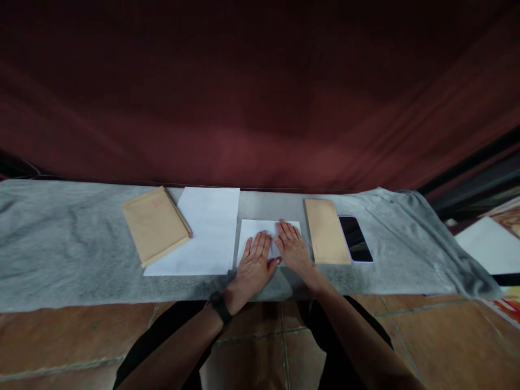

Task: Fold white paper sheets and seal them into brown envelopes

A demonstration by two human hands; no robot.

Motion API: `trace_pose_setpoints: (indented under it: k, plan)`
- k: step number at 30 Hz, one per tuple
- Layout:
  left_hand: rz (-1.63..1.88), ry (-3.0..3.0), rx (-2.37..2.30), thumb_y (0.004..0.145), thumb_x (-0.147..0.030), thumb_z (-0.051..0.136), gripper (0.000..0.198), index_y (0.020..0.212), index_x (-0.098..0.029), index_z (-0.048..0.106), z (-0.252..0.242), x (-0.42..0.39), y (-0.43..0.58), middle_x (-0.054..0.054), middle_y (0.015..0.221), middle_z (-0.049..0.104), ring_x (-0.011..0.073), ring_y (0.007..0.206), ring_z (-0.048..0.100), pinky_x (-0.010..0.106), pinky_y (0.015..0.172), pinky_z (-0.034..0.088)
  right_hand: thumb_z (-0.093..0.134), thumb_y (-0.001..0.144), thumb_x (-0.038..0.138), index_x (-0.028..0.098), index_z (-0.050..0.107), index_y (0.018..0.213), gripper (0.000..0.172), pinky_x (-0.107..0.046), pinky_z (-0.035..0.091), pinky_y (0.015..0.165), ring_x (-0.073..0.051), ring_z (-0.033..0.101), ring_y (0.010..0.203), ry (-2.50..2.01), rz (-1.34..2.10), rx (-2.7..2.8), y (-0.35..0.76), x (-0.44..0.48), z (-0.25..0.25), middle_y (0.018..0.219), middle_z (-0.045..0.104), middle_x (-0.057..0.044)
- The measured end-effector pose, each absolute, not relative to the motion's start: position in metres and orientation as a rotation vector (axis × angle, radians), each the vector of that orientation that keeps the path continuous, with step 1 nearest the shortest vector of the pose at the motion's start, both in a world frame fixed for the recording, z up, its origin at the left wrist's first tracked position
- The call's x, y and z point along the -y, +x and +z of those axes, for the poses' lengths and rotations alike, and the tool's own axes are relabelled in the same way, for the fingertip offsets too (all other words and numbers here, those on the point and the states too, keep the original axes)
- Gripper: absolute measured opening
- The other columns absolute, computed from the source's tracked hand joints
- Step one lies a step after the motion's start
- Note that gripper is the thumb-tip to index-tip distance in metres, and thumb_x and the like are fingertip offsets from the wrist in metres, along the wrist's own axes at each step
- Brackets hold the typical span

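A small white sheet of paper (248, 228), seemingly folded, lies on the grey cloth in front of me. My left hand (255, 262) rests flat on its left half, fingers stretched out. On the right half my right hand (292, 246) presses flat, fingers extended and close together. Both hands cover much of the paper, so its near edge is partly hidden. Left of it lie larger white sheets (211, 233), with brown envelopes (156, 225) overlapping their left side. A narrower stack of brown envelopes (328, 233) sits just right of my right hand.
A smartphone (356, 239) with a dark screen lies beside the right-hand envelopes. Grey cloth (81, 244) covers the long, narrow table. A dark red curtain (260, 108) hangs behind it. White paper (489, 244) and printed items sit at the far right. Tiled floor (247, 357) shows below.
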State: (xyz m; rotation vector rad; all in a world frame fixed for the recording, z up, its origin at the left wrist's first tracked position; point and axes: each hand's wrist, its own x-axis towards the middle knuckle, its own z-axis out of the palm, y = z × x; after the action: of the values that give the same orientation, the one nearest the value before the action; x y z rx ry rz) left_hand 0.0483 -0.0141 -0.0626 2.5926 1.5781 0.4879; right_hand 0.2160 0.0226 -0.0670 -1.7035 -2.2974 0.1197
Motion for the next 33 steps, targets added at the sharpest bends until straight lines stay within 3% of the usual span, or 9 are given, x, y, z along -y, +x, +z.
trace_pose_setpoints:
  k: [5,11,17,24,29,33]
  plan:
    - [0.33,2.684,-1.39,0.096,-0.045,0.051,0.066,0.15,-0.01,0.039,-0.053,0.011,0.027,0.021,0.161,0.034,0.0295,0.152,0.028,0.053,0.122,0.026,0.029,0.107,0.037,0.014,0.044,0.151,0.052,-0.048,0.03,0.118,-0.026,0.04,0.144,-1.8,0.086,2.21,0.234,-0.044,-0.06,0.154,0.048,-0.013]
    - [0.118,2.701,-1.305,0.091,-0.023,0.05,0.053,0.143,-0.013,0.05,-0.038,0.011,0.024,0.014,0.156,0.045,0.026,0.147,0.038,0.05,0.122,0.03,0.038,0.104,0.035,0.016,0.057,0.138,0.043,-0.045,0.038,0.109,-0.029,0.058,0.115,-1.866,0.022,2.205,0.228,-0.061,-0.042,0.13,0.063,-0.015]
    - [0.069,2.779,-1.264,0.089,-0.009,0.042,0.055,0.143,-0.018,0.051,-0.039,0.01,0.021,0.01,0.152,0.051,0.0224,0.144,0.043,0.047,0.121,0.032,0.042,0.103,0.034,0.015,0.061,0.128,0.037,-0.042,0.045,0.099,-0.029,0.058,0.109,-1.909,-0.002,2.192,0.224,-0.065,-0.041,0.12,0.064,-0.016]
    - [-0.021,2.904,-1.38,0.087,-0.003,0.039,0.055,0.139,-0.012,0.056,-0.038,0.002,0.014,0.016,0.15,0.052,0.0257,0.144,0.043,0.05,0.123,0.03,0.049,0.1,0.034,0.015,0.066,0.115,0.029,-0.039,0.044,0.1,-0.028,0.059,0.109,-1.935,0.15,2.122,0.236,-0.061,-0.035,0.113,0.068,-0.015]
    - [0.103,2.832,-1.663,0.088,0.0,0.038,0.055,0.139,-0.01,0.056,-0.032,-0.013,0.007,0.017,0.154,0.046,0.029,0.148,0.035,0.052,0.123,0.027,0.055,0.097,0.032,0.017,0.068,0.102,0.021,-0.038,0.044,0.1,-0.027,0.059,0.11,-1.927,0.393,2.055,0.241,-0.054,-0.032,0.105,0.069,-0.013]
    - [0.284,2.757,-1.755,0.088,0.002,0.038,0.063,0.147,-0.017,0.051,-0.022,-0.022,0.005,0.015,0.16,0.038,0.0329,0.151,0.029,0.056,0.121,0.026,0.054,0.096,0.035,0.02,0.067,0.092,0.021,-0.036,0.045,0.096,-0.024,0.061,0.107,-1.872,0.642,1.911,0.247,-0.047,-0.033,0.099,0.07,-0.009]
